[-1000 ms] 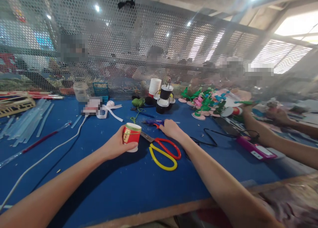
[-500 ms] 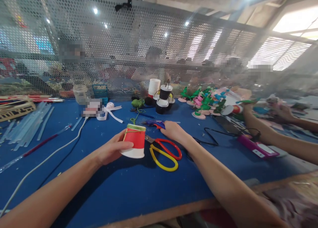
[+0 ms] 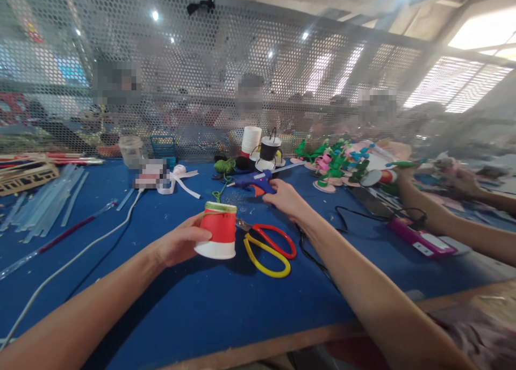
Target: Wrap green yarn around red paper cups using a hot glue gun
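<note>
My left hand (image 3: pixel 183 241) is closed on a paper cup (image 3: pixel 220 227), held bottom up; it is red and white with green yarn wound round its top end. In my right hand (image 3: pixel 284 198) is a blue hot glue gun (image 3: pixel 258 182) with an orange trigger, its nozzle pointing left and a clear glue stick out of its back. Green yarn runs from the cup to a ball of green yarn (image 3: pixel 224 166). Between my hands, scissors (image 3: pixel 268 249) with one red and one yellow handle lie on the blue table, their blades partly behind the cup.
Glue sticks (image 3: pixel 48 201) lie at the left, beside a white cord (image 3: pixel 80 250). Stacked paper cups (image 3: pixel 251 140) and small black buckets (image 3: pixel 269 149) stand at the back. Green craft figures (image 3: pixel 334 168), a purple power strip (image 3: pixel 419 238) and a co-worker's arm (image 3: pixel 451 219) are at the right.
My right hand has raised the glue gun off the table, and its glue stick now shows. The cup in my left hand has barely moved.
</note>
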`<state>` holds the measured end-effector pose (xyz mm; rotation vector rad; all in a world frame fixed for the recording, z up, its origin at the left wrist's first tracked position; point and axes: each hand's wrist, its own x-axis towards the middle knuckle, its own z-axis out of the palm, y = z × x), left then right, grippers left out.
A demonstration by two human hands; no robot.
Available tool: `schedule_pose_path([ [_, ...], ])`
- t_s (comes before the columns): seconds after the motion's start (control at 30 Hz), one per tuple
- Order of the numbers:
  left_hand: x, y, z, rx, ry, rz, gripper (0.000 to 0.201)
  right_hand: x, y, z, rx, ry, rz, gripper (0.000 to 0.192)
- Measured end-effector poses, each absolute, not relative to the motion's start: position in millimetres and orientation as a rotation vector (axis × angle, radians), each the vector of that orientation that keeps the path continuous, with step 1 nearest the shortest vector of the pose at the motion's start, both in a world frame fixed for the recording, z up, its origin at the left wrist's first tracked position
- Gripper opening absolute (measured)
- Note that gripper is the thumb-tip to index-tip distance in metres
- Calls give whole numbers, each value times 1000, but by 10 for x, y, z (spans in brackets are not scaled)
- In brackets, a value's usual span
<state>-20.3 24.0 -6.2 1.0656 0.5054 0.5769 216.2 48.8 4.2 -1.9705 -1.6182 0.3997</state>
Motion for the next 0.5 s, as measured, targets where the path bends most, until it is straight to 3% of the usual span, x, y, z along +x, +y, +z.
schedule_pose_path([
  [0.1,-200,244,-49,1137,550,622,59,2105,349,235,-1766,-1558,507,18],
  [0.23,-184,259,-37,1280,729,757,63,1987,117,328,-1380,-1426,666,20],
  [0.5,-153,287,-87,1430,883,875,55,1838,-184,222,-1286,-1615,690,17],
])
